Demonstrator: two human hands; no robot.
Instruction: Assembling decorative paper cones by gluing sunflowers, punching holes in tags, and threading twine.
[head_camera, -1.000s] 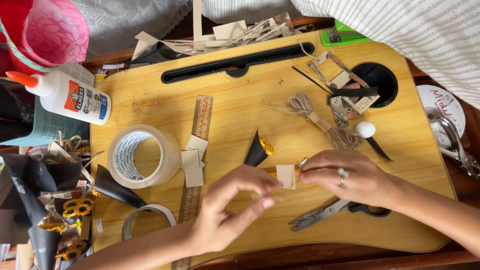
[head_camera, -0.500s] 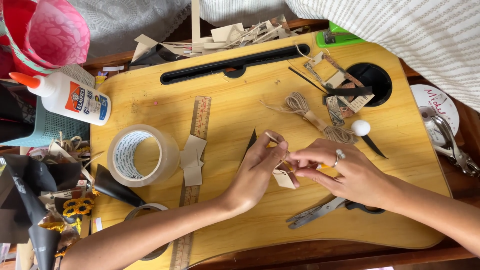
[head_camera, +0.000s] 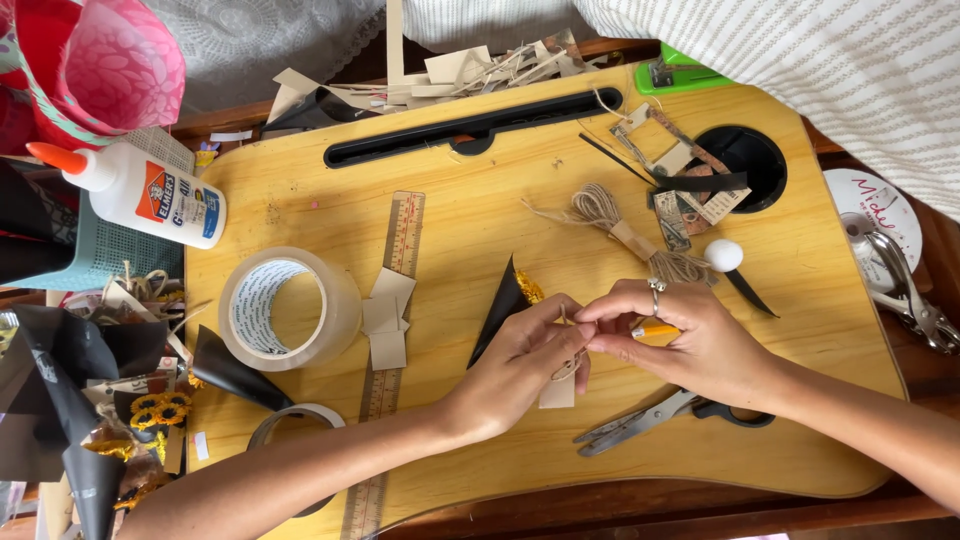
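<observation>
My left hand (head_camera: 515, 370) and my right hand (head_camera: 685, 340) meet over the middle of a yellow wooden lap tray (head_camera: 300, 210). Between their fingertips they pinch a small beige paper tag (head_camera: 560, 388) with a thin piece of twine at its top. An orange-tipped item (head_camera: 655, 327) shows under my right fingers. A small black paper cone with gold filling (head_camera: 505, 305) lies just left of my hands. Grey scissors with black handles (head_camera: 660, 418) rest below my right hand.
On the tray lie a wooden ruler (head_camera: 390, 330), a clear tape roll (head_camera: 288, 308), beige paper tags (head_camera: 385, 318), a twine bundle (head_camera: 620, 225), a white ball (head_camera: 724, 255) and paper scraps. A white glue bottle (head_camera: 150, 195) lies at the left edge. Black cones (head_camera: 60, 400) pile at the lower left.
My left hand moved up from the tray's front to meet the right hand. Both hands shifted slightly right and closed around the tag, which now hangs below the fingers.
</observation>
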